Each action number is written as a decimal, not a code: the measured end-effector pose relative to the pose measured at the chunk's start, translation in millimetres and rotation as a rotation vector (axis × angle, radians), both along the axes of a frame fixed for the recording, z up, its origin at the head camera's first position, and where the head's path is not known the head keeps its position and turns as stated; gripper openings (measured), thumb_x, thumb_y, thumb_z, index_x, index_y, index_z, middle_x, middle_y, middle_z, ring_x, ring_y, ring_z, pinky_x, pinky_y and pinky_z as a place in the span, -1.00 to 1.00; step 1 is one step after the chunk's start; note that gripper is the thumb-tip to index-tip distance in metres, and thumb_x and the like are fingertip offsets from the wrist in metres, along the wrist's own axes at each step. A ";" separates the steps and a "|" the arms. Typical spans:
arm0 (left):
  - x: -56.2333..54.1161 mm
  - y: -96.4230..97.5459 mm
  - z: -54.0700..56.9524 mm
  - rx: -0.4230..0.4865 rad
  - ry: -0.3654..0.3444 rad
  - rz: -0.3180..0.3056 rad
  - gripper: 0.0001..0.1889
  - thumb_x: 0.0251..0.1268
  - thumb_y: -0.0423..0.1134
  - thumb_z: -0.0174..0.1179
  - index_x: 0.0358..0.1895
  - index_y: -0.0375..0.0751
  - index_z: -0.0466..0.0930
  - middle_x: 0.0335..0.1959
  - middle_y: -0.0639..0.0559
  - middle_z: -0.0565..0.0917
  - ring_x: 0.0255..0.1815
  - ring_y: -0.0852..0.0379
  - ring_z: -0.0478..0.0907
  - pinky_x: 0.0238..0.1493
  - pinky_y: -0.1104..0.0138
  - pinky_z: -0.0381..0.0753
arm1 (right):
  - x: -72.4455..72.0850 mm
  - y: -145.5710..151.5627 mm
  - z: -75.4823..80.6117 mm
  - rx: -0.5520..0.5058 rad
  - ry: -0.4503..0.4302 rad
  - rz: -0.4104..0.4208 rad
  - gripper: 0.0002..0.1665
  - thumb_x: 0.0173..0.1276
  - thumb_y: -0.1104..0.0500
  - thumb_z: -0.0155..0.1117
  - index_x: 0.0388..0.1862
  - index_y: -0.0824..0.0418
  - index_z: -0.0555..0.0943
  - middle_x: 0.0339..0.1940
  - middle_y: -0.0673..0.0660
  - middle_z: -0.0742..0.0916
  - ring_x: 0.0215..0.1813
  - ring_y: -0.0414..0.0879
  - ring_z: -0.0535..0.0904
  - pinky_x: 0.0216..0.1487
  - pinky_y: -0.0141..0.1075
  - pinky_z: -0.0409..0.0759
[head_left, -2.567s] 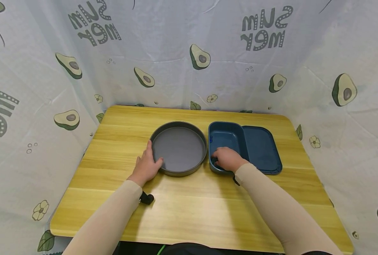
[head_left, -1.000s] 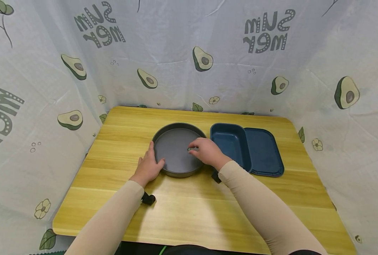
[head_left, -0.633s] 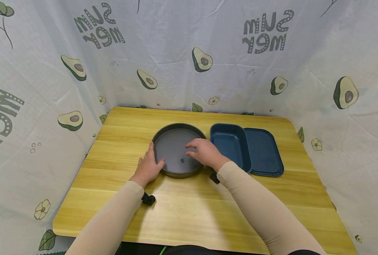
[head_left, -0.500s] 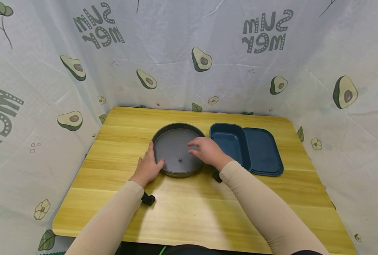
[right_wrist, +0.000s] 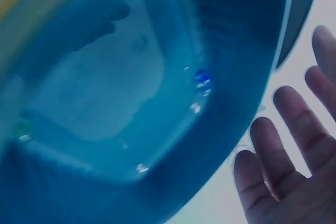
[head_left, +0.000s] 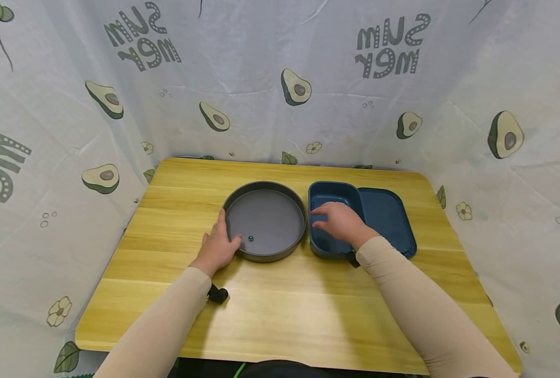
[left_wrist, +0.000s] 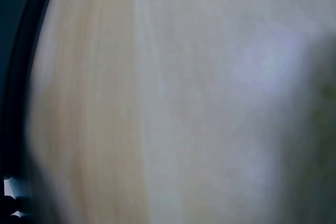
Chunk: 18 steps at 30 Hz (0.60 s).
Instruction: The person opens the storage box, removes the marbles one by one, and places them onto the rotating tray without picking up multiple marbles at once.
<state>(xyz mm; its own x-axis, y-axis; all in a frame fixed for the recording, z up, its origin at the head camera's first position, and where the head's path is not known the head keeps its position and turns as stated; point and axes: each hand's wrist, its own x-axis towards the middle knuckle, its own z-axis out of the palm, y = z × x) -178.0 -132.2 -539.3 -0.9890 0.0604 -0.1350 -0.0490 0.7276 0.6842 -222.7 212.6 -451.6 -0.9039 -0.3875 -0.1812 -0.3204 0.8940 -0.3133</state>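
A wood-grain table (head_left: 270,310) bears a round grey pan (head_left: 267,212). Right of it sit a blue rectangular box (head_left: 334,191) and flat blue tray (head_left: 389,212). The left hand (head_left: 217,247), fingers spread, touches the pan's left rim; the right hand (head_left: 341,221), fingers parted, hovers over the box. 1 dark glassy ball (head_left: 251,238) lies in the pan.

Pan (head_left: 272,220): grey, dk rim. Sm. ball (head_left: 251,238) in it: dk. Box (head_left: 324,194) & lid (head_left: 387,220): dk blue. Bead (right_wrist: 202,77) in box: brt blue. Tbl (head_left: 270,315): yel. wood grain. Sleeves (head_left: 166,315): beige. Cloth (head_left: 246,68): whitish w/ grn/cream avocados, gry lettering.
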 end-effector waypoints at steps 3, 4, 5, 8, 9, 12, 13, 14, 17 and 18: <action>0.2 0.4 0.1 -0.001 -0.005 -0.001 0.03 0.56 0.10 0.07 0.75 -0.12 -0.48 0.72 -0.35 0.05 0.73 -0.29 0.04 0.66 -0.37 -0.24 | 2.6 7.8 -2.0 0.020 -0.067 -0.009 -0.46 0.48 0.05 0.42 0.39 0.14 0.66 0.37 0.23 0.71 0.42 0.22 0.59 0.38 0.10 0.60; 0.3 0.1 0.1 -0.001 -0.004 -0.001 0.03 0.56 0.09 0.07 0.75 -0.12 -0.47 0.72 -0.35 0.04 0.73 -0.29 0.04 0.65 -0.37 -0.24 | 3.3 8.8 -3.3 0.021 -0.089 -0.015 -0.45 0.47 0.05 0.43 0.39 0.15 0.66 0.37 0.23 0.71 0.42 0.21 0.59 0.38 0.10 0.61; 0.4 -0.1 0.1 -0.003 -0.005 0.000 0.03 0.56 0.10 0.08 0.74 -0.12 -0.48 0.72 -0.34 0.04 0.74 -0.29 0.04 0.65 -0.38 -0.24 | 3.9 9.5 -4.7 0.027 -0.102 -0.011 -0.45 0.47 0.05 0.43 0.39 0.15 0.66 0.36 0.24 0.71 0.40 0.21 0.61 0.35 0.09 0.63; 0.5 -0.3 0.0 0.002 -0.002 0.000 0.03 0.55 0.09 0.08 0.75 -0.12 -0.47 0.73 -0.34 0.04 0.74 -0.28 0.03 0.65 -0.38 -0.24 | 6.3 11.5 -9.4 0.051 -0.120 -0.002 -0.46 0.45 0.06 0.45 0.36 0.18 0.68 0.28 0.24 0.75 0.30 0.17 0.68 0.28 0.04 0.68; 0.6 -0.3 -0.1 0.002 -0.001 -0.001 0.03 0.55 0.08 0.08 0.74 -0.12 -0.47 0.73 -0.34 0.04 0.74 -0.28 0.03 0.65 -0.38 -0.23 | 6.9 12.5 -11.2 0.063 -0.121 0.002 -0.47 0.45 0.06 0.45 0.35 0.19 0.69 0.25 0.24 0.77 0.26 0.15 0.70 0.25 0.02 0.70; 0.6 0.2 -0.7 -0.002 0.000 -0.004 0.04 0.56 0.09 0.08 0.74 -0.11 -0.49 0.73 -0.33 0.05 0.74 -0.27 0.04 0.65 -0.38 -0.22 | 9.5 16.5 -16.2 0.100 -0.137 0.004 -0.50 0.43 0.09 0.46 0.30 0.22 0.71 0.17 0.21 0.80 0.12 0.09 0.74 0.14 -0.03 0.73; 0.6 0.2 -1.0 -0.003 0.000 -0.006 0.03 0.56 0.08 0.08 0.74 -0.10 -0.49 0.73 -0.33 0.04 0.74 -0.27 0.04 0.65 -0.38 -0.22 | 10.3 18.2 -18.0 0.113 -0.142 0.003 -0.51 0.42 0.10 0.47 0.28 0.22 0.72 0.17 0.20 0.81 0.11 0.08 0.75 0.12 -0.05 0.74; 0.7 0.2 -1.3 -0.005 0.000 -0.007 0.03 0.56 0.08 0.08 0.74 -0.10 -0.50 0.73 -0.33 0.04 0.74 -0.27 0.04 0.65 -0.39 -0.22 | 10.9 20.2 -19.7 0.128 -0.144 0.010 -0.53 0.41 0.11 0.48 0.25 0.23 0.74 0.15 0.20 0.81 0.09 0.09 0.75 0.10 -0.05 0.74; 0.5 0.2 -2.1 -0.005 -0.001 -0.008 0.04 0.56 0.10 0.07 0.74 -0.07 -0.51 0.73 -0.32 0.04 0.74 -0.26 0.04 0.65 -0.38 -0.23 | 12.4 25.0 -24.2 0.165 -0.146 0.023 -0.58 0.37 0.12 0.51 0.16 0.24 0.78 0.12 0.20 0.82 0.13 0.13 0.74 0.16 -0.01 0.73; 0.2 0.1 -2.4 -0.004 -0.001 -0.008 0.04 0.56 0.10 0.07 0.74 -0.06 -0.52 0.73 -0.32 0.04 0.74 -0.26 0.04 0.65 -0.38 -0.23 | 12.9 26.6 -25.4 0.171 -0.146 0.027 -0.61 0.37 0.14 0.52 0.13 0.24 0.79 0.12 0.20 0.82 0.16 0.15 0.74 0.18 0.00 0.72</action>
<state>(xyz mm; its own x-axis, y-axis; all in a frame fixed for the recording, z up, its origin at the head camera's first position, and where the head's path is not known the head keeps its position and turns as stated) -177.7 -132.0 -541.6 -0.9884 0.0676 -0.1360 -0.0438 0.7306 0.6814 -209.7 239.1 -477.1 -0.8531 -0.3636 -0.3741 -0.3074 0.9298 -0.2026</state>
